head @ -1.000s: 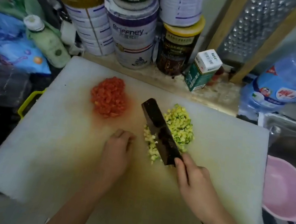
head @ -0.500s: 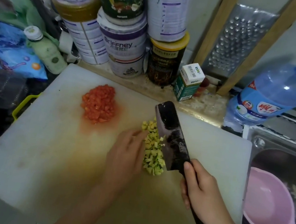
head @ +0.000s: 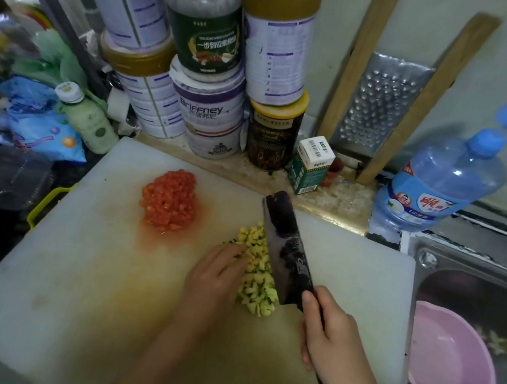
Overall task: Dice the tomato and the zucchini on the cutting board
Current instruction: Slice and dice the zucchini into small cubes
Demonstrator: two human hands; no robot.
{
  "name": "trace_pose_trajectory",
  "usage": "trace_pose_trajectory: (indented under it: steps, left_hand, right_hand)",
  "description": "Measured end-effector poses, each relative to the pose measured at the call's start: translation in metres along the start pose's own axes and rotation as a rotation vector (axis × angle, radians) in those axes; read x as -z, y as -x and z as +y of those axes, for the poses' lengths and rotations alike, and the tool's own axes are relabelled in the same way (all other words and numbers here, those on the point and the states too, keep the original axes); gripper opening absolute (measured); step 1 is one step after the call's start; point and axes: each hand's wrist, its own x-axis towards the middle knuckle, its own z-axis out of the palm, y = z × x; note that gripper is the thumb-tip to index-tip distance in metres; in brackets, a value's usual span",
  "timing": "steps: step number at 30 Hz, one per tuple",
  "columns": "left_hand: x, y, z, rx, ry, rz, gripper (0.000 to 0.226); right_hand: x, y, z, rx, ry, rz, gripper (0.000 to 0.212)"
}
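Head view, starting at the far left: a blue bag (head: 37, 121) and a pale green bottle (head: 90, 123) lie well to the left of the left grip (head: 215, 280), past the far left corner of the white cutting board (head: 68, 262). Stacked tins (head: 205, 111) stand against the wall behind the board. A heap of diced tomato (head: 169, 201) sits on the board, beyond and left of the left grip and apart from it, with a reddish wet stain around it. The left grip rests on the board, its fingers fairly straight and close together, the tips touching the left side of the diced zucchini (head: 256, 278). That heap lies between the two grips. The dark blade of the knife (head: 289, 250) leans along the heap's right side, its tip pointing toward the wall. The right grip (head: 331, 343) is curled round the knife's black handle, just behind the blade. Beyond the blade's tip stands a small green and white box (head: 313, 164), and a grater (head: 381, 112) leans on the wall behind it. To the right of the right grip are a clear bottle with a blue cap (head: 446, 179), a steel sink (head: 480, 261) and a pink bowl (head: 450, 365) at the sink
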Motion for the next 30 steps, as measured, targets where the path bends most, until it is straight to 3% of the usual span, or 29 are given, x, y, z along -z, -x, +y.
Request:
trace_pose_trajectory:
  steps: [3, 6, 10, 13, 17, 20, 26, 30]
  left_hand:
    - [0.027, -0.002, 0.006, 0.132, 0.050, 0.155, 0.029]
    - [0.054, -0.006, 0.015, 0.027, 0.003, 0.187, 0.026]
    - [0.058, -0.006, 0.011, -0.273, 0.025, -0.057, 0.022]
    - [0.046, -0.012, 0.006, -0.267, 0.120, -0.271, 0.027]
    - [0.032, -0.034, -0.001, -0.088, 0.275, -0.472, 0.040]
    - [0.025, -0.043, -0.003, -0.071, 0.282, -0.607, 0.044]
    - [0.047, -0.027, -0.003, -0.102, 0.323, -0.210, 0.026]
    - [0.055, -0.012, -0.007, -0.169, 0.257, -0.421, 0.029]
  right_hand:
    - [0.007, 0.000, 0.011, 0.287, 0.472, 0.077, 0.020]
    - [0.015, -0.006, 0.018, 0.476, 0.789, 0.082, 0.023]
    - [0.020, -0.014, 0.026, 0.672, 0.977, 0.098, 0.032]
    - [0.021, -0.016, 0.025, 0.795, 1.047, 0.108, 0.029]
    - [0.021, -0.011, 0.025, 0.818, 1.078, 0.106, 0.033]
    - [0.018, -0.002, 0.023, 0.811, 1.074, 0.089, 0.040]
    - [0.008, 0.018, 0.016, 0.781, 1.091, 0.114, 0.028]
    - [-0.004, 0.035, 0.013, 0.762, 1.129, 0.152, 0.031]
